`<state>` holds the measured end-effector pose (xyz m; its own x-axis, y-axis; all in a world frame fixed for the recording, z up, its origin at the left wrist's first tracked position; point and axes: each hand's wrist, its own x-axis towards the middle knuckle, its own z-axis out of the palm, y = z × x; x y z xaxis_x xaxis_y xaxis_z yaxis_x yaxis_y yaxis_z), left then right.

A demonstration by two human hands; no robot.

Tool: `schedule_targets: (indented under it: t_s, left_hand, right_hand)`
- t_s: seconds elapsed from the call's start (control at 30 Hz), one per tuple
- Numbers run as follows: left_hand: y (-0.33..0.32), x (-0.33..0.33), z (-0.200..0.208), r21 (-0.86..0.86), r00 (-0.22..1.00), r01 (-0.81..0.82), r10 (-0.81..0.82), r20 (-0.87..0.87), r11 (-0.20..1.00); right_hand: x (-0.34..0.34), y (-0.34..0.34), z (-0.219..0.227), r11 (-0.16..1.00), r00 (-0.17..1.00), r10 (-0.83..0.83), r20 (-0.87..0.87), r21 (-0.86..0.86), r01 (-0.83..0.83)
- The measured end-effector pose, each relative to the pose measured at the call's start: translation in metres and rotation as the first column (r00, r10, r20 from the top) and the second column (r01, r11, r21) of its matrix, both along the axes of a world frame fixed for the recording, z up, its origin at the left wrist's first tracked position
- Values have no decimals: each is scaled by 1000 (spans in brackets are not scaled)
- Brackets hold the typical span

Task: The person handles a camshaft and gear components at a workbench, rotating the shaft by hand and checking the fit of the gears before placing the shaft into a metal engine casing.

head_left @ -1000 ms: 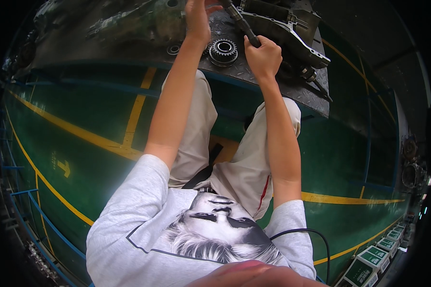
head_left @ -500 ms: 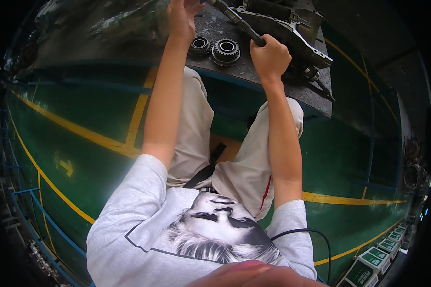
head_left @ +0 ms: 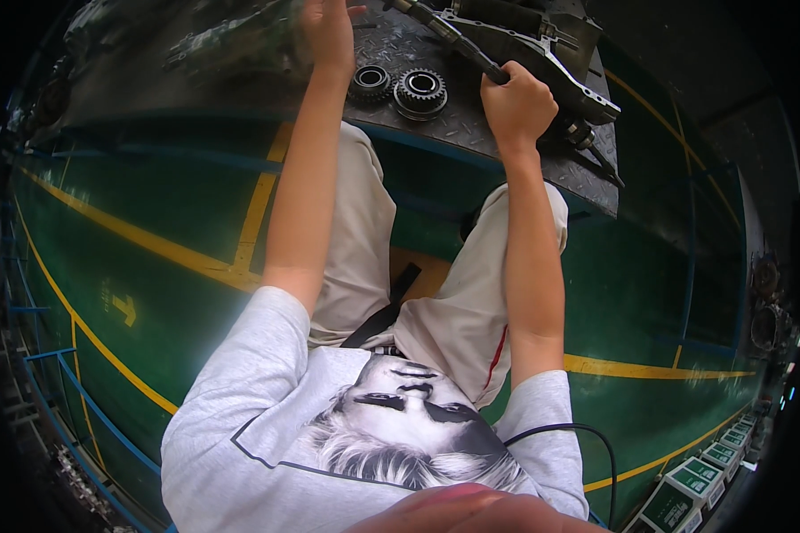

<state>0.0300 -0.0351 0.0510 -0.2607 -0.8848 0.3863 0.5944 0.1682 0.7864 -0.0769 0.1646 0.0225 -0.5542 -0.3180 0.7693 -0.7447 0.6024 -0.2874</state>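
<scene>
My right hand (head_left: 519, 108) is closed in a fist around the near end of a dark metal shaft (head_left: 450, 35). From there the shaft slants up to the left over the bench, and its far end reaches the top edge of the picture. Left of that end is my left hand (head_left: 329, 34), apart from the shaft, its thumb stretched out; the fingertips are cut off by the picture's edge. Two toothed gears, a smaller gear (head_left: 371, 82) and a larger gear (head_left: 420, 94), lie side by side on the bench between my forearms.
The bench has a diamond-plate metal top (head_left: 468, 135). An open metal housing (head_left: 551, 64) stands on it at the back right, with a dark jointed metal part (head_left: 583, 139) near the right edge. Green and white boxes (head_left: 695, 478) line the floor far right.
My right hand has moved slightly right and nearer, drawing the shaft with it. My left hand has shifted left, away from the shaft's far end. The gears have stayed in place.
</scene>
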Motion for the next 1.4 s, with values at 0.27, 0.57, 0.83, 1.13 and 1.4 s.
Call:
schedule_targets:
  t_s: [0.27, 0.57, 0.83, 1.13, 1.4]
  left_hand:
    - [4, -11, -2, -101, 1000, -15, 16, 0, 995]
    - [20, -17, 4, -78, 999, 7, -4, 42, 997]
    - [4, -33, -17, 36, 939, 320, -322, 117, 947]
    - [43, -39, -14, -138, 850, 486, -431, 303, 863]
    - [50, -40, -12, -263, 803, 552, -418, 426, 792]
  right_hand:
    - [-8, 13, 1, 1000, 1000, -5, 25, 15, 5]
    - [-13, 25, 3, 999, 999, -34, -14, 33, 34]
    - [-19, 30, 6, 998, 996, -43, 82, -37, 46]
    - [-16, 18, 3, 974, 789, 216, 575, -184, -133]
    - [4, 6, 16, 622, 132, 783, 608, -760, -188]
